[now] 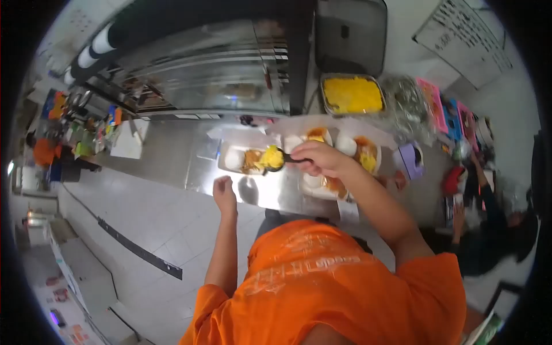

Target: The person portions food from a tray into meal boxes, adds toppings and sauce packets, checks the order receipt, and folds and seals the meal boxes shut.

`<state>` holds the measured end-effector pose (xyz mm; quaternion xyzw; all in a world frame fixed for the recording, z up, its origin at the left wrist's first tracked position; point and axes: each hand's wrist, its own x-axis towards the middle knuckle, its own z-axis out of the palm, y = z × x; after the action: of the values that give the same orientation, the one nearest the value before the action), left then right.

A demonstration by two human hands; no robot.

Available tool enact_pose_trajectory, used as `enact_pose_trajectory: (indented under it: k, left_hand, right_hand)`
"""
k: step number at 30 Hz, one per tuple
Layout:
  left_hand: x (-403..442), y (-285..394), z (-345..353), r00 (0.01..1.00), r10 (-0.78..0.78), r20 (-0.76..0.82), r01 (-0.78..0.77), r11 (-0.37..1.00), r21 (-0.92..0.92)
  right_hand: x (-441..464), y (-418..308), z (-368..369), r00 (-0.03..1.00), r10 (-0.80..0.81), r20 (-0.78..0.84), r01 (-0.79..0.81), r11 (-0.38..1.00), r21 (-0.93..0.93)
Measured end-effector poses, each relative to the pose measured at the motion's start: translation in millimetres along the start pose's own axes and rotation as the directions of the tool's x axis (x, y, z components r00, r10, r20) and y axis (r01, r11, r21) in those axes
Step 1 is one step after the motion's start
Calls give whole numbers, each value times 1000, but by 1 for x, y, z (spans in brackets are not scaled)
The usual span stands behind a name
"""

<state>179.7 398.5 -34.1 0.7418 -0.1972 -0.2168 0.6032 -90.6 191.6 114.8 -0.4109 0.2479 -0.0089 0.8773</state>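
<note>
My right hand [323, 158] is closed round the handle of a black serving spoon [289, 158]. A heap of yellow food [271, 156], which looks like scrambled egg, is on the spoon, right over the open takeaway box [223, 163]. In that box lie a white mound of rice [234, 158] and a brown, saucy food [251, 160]. My left hand [225, 192] is at the counter's front edge, just below the box, its fingers curled in with nothing visible in them.
More filled takeaway boxes [322, 187] stand on the steel counter [172, 150]. A tray of yellow food [352, 95] is behind, beside plastic bags [407, 103]. A purple container [409, 161] stands right of the boxes. Another person [489, 230] works at the far right.
</note>
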Motion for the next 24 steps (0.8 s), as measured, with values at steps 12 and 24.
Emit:
enact_pose_trajectory:
  k: [12, 24]
  left_hand:
    - [-13, -3, -38, 678, -99, 728, -11, 990, 144]
    - [-71, 37, 174, -331, 260, 907, -869, 290, -400]
  right_hand:
    - [-90, 140, 35, 675, 54, -736, 220, 937, 271]
    - [-178, 237, -35, 42, 38, -998, 416, 908, 52]
